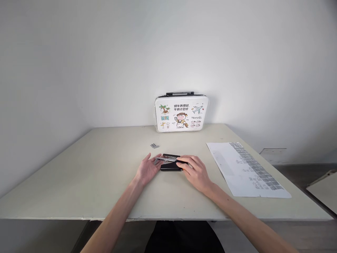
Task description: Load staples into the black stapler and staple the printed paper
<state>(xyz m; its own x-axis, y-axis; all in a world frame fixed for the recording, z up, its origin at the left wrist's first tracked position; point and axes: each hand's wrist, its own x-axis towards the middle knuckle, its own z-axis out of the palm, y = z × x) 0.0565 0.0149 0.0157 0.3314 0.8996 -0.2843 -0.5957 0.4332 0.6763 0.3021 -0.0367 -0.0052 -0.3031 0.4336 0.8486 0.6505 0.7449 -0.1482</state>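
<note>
A black stapler (pixel 170 166) lies opened on the table, its silver inner rail (pixel 166 159) showing between the spread upper and lower parts. My right hand (pixel 195 171) is closed around its right end, with the thumb and fingers on the black body. Palm up at the left end is my left hand (pixel 149 170), thumb apart and fingers stretched out under the tip of the rail. Whether a small silver piece lies on those fingers I cannot tell. Beyond the left hand, several grey staple strips (pixel 154 145) rest in a small pile.
A white case (pixel 182 121) with cartoon prints and a black handle stands upright against the back wall. On the right, a large printed sheet of paper (pixel 237 175) lies flat. The table's front edge (pixel 131 219) runs beneath my forearms.
</note>
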